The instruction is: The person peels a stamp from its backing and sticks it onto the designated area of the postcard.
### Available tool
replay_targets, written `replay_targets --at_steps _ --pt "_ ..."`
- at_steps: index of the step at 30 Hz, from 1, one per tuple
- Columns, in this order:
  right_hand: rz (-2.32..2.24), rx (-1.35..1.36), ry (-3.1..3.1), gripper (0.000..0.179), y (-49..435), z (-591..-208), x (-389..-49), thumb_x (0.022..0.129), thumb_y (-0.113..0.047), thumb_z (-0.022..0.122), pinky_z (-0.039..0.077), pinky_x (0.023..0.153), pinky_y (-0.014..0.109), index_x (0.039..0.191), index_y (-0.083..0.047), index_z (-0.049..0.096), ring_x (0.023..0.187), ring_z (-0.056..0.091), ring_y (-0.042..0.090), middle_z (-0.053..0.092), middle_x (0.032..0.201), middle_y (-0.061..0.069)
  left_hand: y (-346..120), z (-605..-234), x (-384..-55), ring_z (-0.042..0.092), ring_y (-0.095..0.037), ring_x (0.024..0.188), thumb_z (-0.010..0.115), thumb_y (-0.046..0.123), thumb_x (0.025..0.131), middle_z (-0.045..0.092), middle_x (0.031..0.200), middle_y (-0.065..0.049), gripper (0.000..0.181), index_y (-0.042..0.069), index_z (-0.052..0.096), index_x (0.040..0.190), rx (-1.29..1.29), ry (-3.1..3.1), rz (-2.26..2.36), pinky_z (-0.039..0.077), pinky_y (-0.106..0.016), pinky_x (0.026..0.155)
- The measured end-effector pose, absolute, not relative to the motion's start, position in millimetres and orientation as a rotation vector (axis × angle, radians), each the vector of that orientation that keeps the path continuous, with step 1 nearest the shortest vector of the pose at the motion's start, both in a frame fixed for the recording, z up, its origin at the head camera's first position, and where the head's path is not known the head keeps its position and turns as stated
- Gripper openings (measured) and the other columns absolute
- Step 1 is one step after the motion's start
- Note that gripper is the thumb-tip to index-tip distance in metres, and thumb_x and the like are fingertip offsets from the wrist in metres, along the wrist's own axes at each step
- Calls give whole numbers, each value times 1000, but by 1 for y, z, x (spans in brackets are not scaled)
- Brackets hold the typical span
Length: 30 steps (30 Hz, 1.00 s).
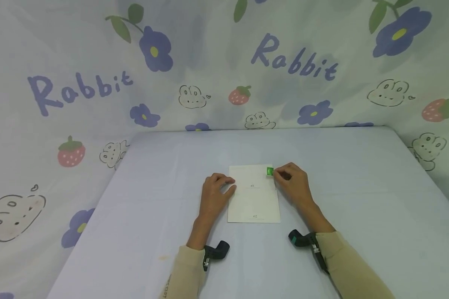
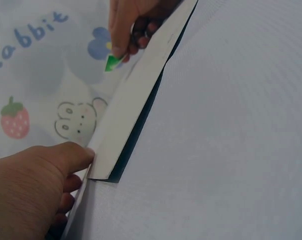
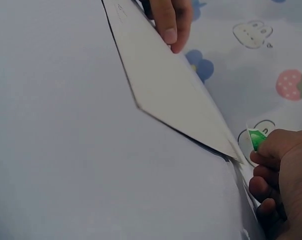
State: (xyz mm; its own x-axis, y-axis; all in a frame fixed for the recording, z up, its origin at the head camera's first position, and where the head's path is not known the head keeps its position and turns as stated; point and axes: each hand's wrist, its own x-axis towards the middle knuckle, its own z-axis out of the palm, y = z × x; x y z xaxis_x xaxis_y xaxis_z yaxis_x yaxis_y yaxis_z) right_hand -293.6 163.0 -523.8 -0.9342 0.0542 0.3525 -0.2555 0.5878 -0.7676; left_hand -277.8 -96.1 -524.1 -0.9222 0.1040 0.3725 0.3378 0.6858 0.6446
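Observation:
A cream paper card [image 1: 252,203] with small printed marks lies on the table, its long side running away from me. My left hand [image 1: 214,195] rests at the card's left edge, thumb and index finger spread apart on it. At the top right corner, my right hand [image 1: 293,182] pinches a small green square sticker [image 1: 270,171] with a white border between thumb and index finger. From the right wrist, the sticker [image 3: 257,138] stands tilted up from the fingertips, close over the card's corner. A dark strip shows under the card's edge [image 2: 133,145] in the left wrist view.
A white cloth covers the table [image 1: 164,174]. Behind it and at the sides hangs a curtain [image 1: 217,62] printed with flowers, strawberries and rabbits. Each wrist wears a black camera mount, one on the left [image 1: 216,250] and one on the right [image 1: 301,238].

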Motion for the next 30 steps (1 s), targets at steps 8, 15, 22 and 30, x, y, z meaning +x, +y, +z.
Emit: replay_targets --at_steps 8,15,22,30 --pt "1307 149 -2503 12 163 -525 -300 93 -16 73 54 78 34 99 -6 76 88 62 17 63 96 2 -96 -523 -277 54 -25 96 81 14 86 62 105 -4 14 12 77 100 -350 -2594 -1076 43 -40 86" --pt "1308 152 -2513 13 162 -526 -304 93 -16 72 54 80 36 99 -6 76 89 62 18 62 96 3 -96 -525 -278 54 -25 96 81 13 85 62 104 -4 14 12 78 99 -345 -2586 -1074 44 -40 86" --pt "1303 156 -2524 12 163 -525 -307 92 -15 72 53 81 36 98 -5 76 89 62 18 63 95 3 -95 -523 -277 54 -26 96 81 12 85 62 104 -5 15 11 77 99 -358 -2574 -1086 44 -40 85" --pt "1288 172 -2540 9 161 -525 -310 91 -12 75 53 79 34 97 -5 76 88 61 18 62 95 3 -96 -524 -277 54 -25 95 81 12 85 62 104 -4 15 11 77 99 -369 -2563 -1086 43 -39 85"
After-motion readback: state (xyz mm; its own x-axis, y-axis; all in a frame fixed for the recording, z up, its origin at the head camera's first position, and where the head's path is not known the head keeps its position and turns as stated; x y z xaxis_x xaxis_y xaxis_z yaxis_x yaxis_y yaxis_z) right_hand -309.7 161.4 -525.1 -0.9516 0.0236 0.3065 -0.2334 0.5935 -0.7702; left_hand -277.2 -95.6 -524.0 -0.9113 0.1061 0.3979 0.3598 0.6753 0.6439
